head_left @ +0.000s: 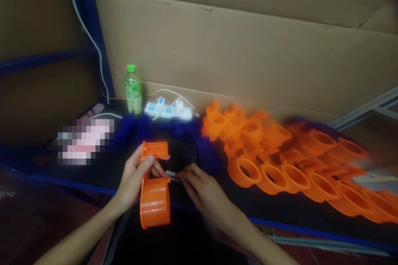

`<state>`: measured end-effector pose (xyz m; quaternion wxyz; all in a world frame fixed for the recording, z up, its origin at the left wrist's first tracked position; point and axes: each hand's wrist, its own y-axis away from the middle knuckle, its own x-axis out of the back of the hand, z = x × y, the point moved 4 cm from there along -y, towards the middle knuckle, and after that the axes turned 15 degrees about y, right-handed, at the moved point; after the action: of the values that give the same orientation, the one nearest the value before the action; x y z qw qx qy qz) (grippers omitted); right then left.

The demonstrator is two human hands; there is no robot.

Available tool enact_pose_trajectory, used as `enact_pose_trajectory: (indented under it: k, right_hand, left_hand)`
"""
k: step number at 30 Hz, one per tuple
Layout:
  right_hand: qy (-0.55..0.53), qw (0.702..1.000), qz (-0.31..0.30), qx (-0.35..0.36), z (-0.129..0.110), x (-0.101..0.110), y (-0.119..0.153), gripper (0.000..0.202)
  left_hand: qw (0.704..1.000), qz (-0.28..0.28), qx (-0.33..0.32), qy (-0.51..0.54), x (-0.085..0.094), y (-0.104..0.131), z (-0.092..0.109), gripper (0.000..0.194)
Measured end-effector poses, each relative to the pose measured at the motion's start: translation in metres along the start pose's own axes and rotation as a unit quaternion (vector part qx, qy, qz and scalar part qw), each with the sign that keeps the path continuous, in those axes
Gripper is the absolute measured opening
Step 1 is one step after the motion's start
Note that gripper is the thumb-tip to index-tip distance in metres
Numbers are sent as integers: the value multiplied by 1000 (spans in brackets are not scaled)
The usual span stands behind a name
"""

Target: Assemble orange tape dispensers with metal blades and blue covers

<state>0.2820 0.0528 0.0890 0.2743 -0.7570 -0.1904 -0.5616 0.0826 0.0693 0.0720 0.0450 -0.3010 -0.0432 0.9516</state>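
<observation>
My left hand (137, 174) is closed around the narrow middle of an orange plastic part (155, 205), which has a wide round ring at its lower end and a smaller curved piece at its top. The part is held upright over the front edge of the table. Close to its right side, my right hand (199, 182) pinches a small silvery metal piece (172, 174). That piece reaches the left fingertips and the inner edge of the orange part; its exact kind is too small to tell.
Many similar orange parts (273, 176) lie in rows on the right of the dark table. Dark blue pieces (208, 153) lie behind my hands. At the back stand a green-capped bottle (133, 91) and a white power strip (168, 110). A cardboard wall (233, 49) closes off the rear.
</observation>
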Motion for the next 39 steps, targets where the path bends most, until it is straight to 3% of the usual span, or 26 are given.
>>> enact_pose_trajectory:
  k: [4,13,25,29,35,39]
  right_hand:
    - [10,1000,-4,-8,3,0,0,22]
    - [47,996,59,-49,0,-2,-2,17]
    - [-11,995,27,-96,2,-2,-5,8]
    - [-84,989,46,-112,4,13,-7,10]
    - [-188,962,110,-164,10,54,-13,20]
    - [-214,958,98,-163,7,64,-21,24]
  left_hand:
    - [1000,1,-1,3,0,0,0,37]
    - [1000,7,-4,7,1,0,2,37]
    - [1000,0,-6,8,-1,3,5,36]
    - [1000,-2,-4,5,0,1,4,36]
    - [1000,-23,19,0,-1,-1,-2,34]
    - [997,-58,52,7,-4,-1,-8,35]
